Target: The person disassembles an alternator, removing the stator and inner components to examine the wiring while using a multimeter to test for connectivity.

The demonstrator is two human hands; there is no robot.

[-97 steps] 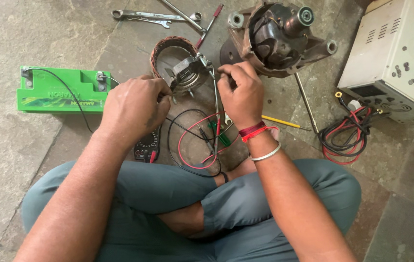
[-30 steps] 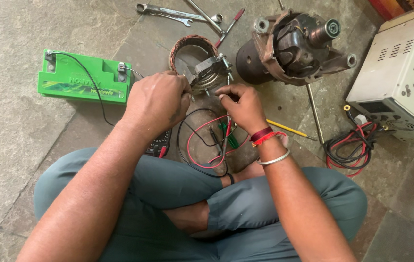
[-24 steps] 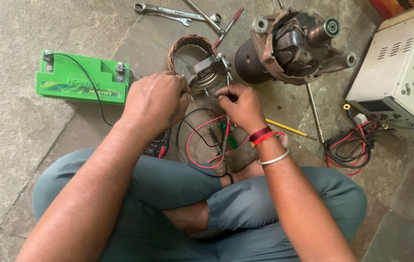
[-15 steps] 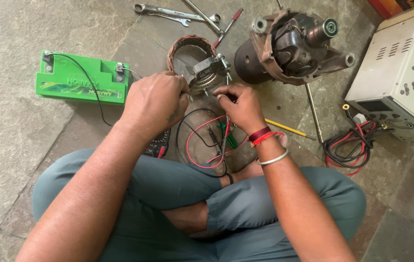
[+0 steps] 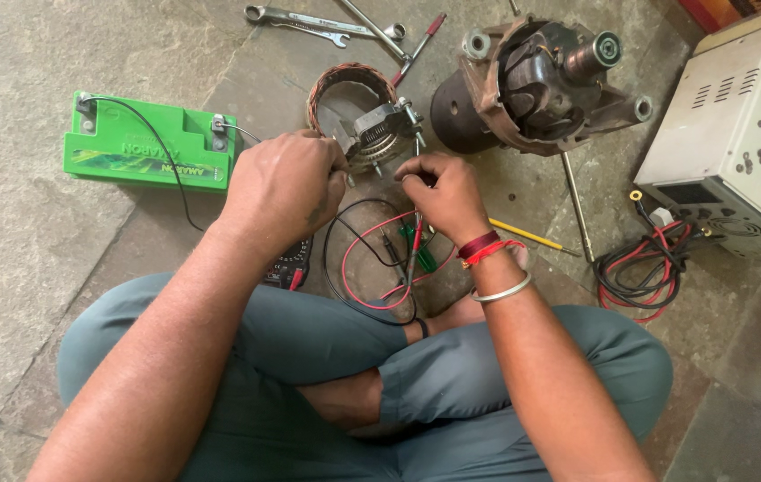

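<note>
Little has shifted since the earlier frames: both hands are held at the same spot over the dismantled winding assembly, the view alone being nudged slightly. A stator ring (image 5: 358, 107) wound with copper wire, a finned metal plate with studs fixed to its near side, is seen lying on the stone floor (image 5: 23, 250) between the crossed legs and a large motor housing (image 5: 536, 80). The left hand (image 5: 286, 183) is closed over the ring's left edge, fingers curled together against it — what lies under them cannot be made out. The right hand (image 5: 443, 192) is set just beside the plate, thumb and forefinger pinched on a thin probe (image 5: 416, 236) with a red grip that hangs down from them. Red and black leads (image 5: 371, 268) are looped on the floor below both hands, a green-handled tool (image 5: 420, 254) lying among them, and a dark meter (image 5: 291, 266) is half hidden under the left wrist. A green battery (image 5: 148, 152) with two wires clipped to it is placed well to the left. Spanners (image 5: 309, 20) are laid at the top, a yellow pencil (image 5: 528, 236) near the right wrist, and a cream metal box (image 5: 737, 134) with a coil of cables (image 5: 644, 268) beside it — at the right.
</note>
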